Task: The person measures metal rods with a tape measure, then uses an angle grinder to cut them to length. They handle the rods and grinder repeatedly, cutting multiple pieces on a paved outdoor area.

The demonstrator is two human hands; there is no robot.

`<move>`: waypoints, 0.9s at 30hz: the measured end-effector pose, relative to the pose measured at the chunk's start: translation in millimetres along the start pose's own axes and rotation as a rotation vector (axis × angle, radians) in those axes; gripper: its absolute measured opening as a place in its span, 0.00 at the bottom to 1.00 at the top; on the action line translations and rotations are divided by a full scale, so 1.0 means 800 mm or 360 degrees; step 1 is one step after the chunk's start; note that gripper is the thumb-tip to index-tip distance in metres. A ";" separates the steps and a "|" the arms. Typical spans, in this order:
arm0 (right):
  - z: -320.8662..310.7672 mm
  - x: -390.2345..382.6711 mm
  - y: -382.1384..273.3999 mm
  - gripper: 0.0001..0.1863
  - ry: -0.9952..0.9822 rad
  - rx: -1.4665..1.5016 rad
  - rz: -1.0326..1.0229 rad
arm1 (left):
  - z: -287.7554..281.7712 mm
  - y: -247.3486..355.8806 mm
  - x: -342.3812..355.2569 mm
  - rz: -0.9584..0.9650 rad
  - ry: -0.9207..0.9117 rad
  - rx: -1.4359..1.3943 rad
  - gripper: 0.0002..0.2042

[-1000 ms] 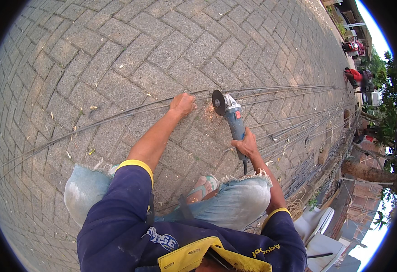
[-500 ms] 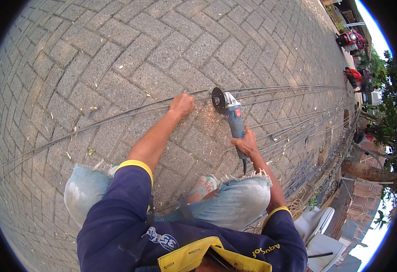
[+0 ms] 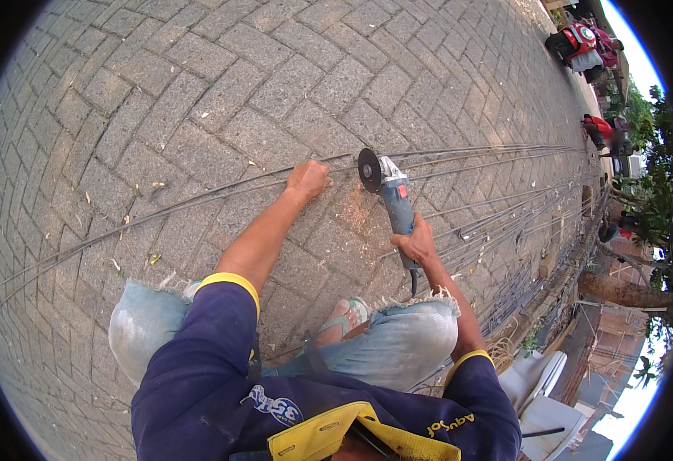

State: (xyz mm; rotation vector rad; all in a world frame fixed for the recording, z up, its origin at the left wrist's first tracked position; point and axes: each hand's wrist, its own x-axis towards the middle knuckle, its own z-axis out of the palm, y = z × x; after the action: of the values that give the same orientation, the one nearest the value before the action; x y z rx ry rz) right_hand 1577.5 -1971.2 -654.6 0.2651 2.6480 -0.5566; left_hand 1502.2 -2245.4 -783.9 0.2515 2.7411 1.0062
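My right hand (image 3: 418, 240) is wrapped round the rear body of a blue-grey angle grinder (image 3: 399, 206). Its dark cutting disc (image 3: 369, 170) meets the long thin steel rods (image 3: 175, 207) on the paving. Just left of the disc, my left hand (image 3: 309, 179) is closed on the rods and keeps them low over the ground. Orange sparks (image 3: 363, 209) spray below the disc, toward me. How many rods lie under my left fingers is hidden.
Herringbone brick paving (image 3: 275, 69) spreads around. More rods (image 3: 505, 211) lie to the right, beside a kerb and a tree trunk (image 3: 624, 292). A white plastic chair (image 3: 536, 380) stands lower right. A red motorbike with a rider (image 3: 578, 42) is at far right, with people (image 3: 601, 131) beyond.
The motorbike at the far right has come closer. Sparks still fly, in a slightly different spray. My hands and the grinder have hardly moved.
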 end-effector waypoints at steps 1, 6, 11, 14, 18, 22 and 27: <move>0.001 0.001 0.001 0.34 0.0010 -0.0012 -0.0016 | 0.001 -0.001 0.000 0.0005 0.0012 -0.0005 0.15; 0.006 0.004 0.005 0.33 0.0111 -0.0057 -0.0011 | 0.003 -0.002 0.002 -0.0044 -0.0071 -0.0003 0.15; 0.004 0.003 0.004 0.33 0.0072 -0.0016 -0.0012 | 0.003 -0.001 0.001 -0.0044 -0.0048 0.0024 0.15; 0.004 0.004 0.003 0.33 0.0079 -0.0027 -0.0019 | 0.003 -0.001 0.000 -0.0016 -0.0009 0.0022 0.14; 0.006 0.006 0.003 0.33 0.0086 -0.0003 -0.0026 | 0.002 0.000 -0.001 -0.0019 -0.0034 -0.0002 0.14; 0.005 0.007 0.002 0.33 0.0093 -0.0026 -0.0025 | 0.000 0.001 -0.002 -0.0010 -0.0031 0.0001 0.14; 0.005 0.009 -0.002 0.32 0.0099 -0.0015 -0.0015 | -0.001 0.002 -0.002 -0.0016 -0.0047 -0.0003 0.14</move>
State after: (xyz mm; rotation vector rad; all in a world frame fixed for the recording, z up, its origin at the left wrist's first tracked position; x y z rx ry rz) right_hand 1572.3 -1973.5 -660.4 0.2713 2.7127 -0.5475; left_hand 1503.9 -2245.5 -781.8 0.2498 2.7123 0.9948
